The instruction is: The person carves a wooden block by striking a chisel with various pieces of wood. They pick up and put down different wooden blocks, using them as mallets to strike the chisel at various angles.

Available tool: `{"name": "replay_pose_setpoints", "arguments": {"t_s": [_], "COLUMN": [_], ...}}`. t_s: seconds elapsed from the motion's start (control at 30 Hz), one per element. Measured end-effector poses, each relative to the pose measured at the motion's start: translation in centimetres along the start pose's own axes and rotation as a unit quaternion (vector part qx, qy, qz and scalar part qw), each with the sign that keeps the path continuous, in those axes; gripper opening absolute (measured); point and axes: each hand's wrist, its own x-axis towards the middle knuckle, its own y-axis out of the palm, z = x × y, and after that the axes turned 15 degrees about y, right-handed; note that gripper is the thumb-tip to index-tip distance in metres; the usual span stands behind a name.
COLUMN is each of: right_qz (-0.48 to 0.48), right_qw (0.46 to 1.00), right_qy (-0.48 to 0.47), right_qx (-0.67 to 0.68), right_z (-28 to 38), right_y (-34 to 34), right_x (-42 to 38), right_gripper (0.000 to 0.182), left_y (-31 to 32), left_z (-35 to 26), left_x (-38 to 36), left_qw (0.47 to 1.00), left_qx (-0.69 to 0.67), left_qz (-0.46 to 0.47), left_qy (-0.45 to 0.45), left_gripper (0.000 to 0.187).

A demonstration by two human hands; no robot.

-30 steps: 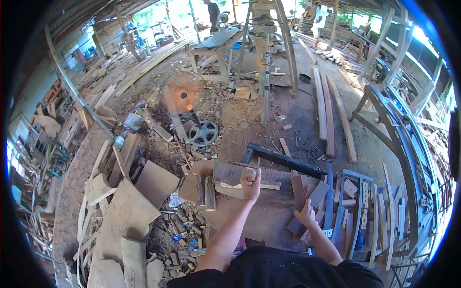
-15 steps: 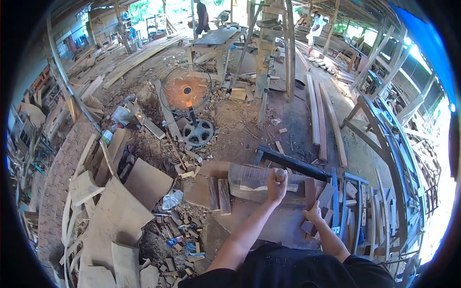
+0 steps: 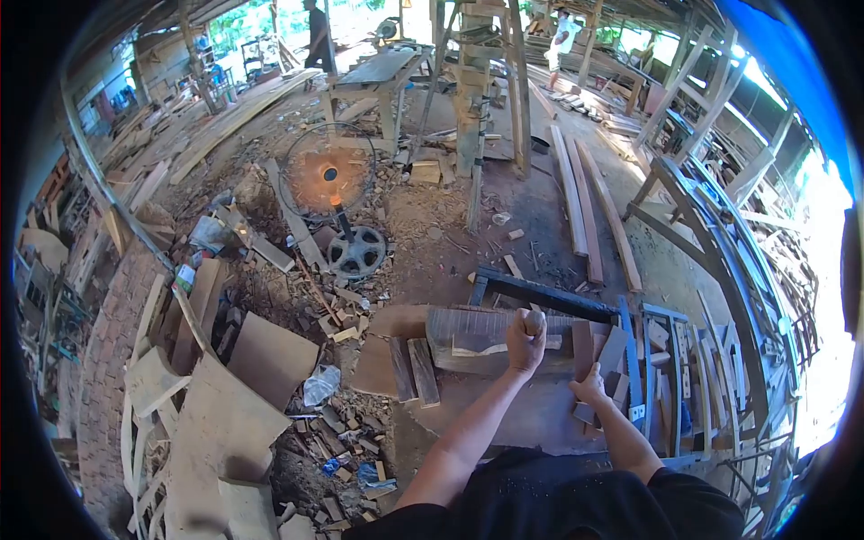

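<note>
My left hand is closed around a tool with a rounded wooden handle; its lower part is hidden. It is above the thick wooden block, which has a pale split strip along its near side. To the right, my right hand is closed on the lower end of a reddish-brown wood piece. A greyish wood piece leans close beside that hand. Two short dark wood pieces lie against the block's left end.
A blue saw-like blade and a rack of wood strips stand on the right. Beyond the block lies a dark beam. An orange-centred fan stands ahead. Scraps cover the left ground. Two people are in the background.
The head view has shifted slightly right. My left fist has tilted, showing more of the handle's end. My right hand stays at the wood piece. One background person has walked left.
</note>
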Motion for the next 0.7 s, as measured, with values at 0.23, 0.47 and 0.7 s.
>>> {"name": "replay_pose_setpoints", "arguments": {"t_s": [0.23, 0.47, 0.7], "right_qz": [0.026, 0.024, 0.016], "right_qw": [1.0, 0.999, 0.996], "right_qy": [0.016, -0.017, -0.065], "right_qx": [0.002, 0.019, 0.062], "right_z": [-0.2, -1.0, -3.3], "right_y": [0.0, -0.8, -0.7], "right_x": [-0.1, 0.3, 1.6], "right_gripper": [0.109, 0.102, 0.09], "left_y": [1.4, 1.9, 1.6], "left_z": [0.9, 0.3, 2.1], "left_x": [-0.9, -0.6, -1.3], "left_qw": [0.999, 0.999, 0.999], "left_qx": [0.029, 0.023, 0.014], "left_qz": [0.007, -0.004, -0.043], "left_qy": [0.03, 0.037, 0.024], "left_gripper": [0.02, 0.033, 0.025]}}
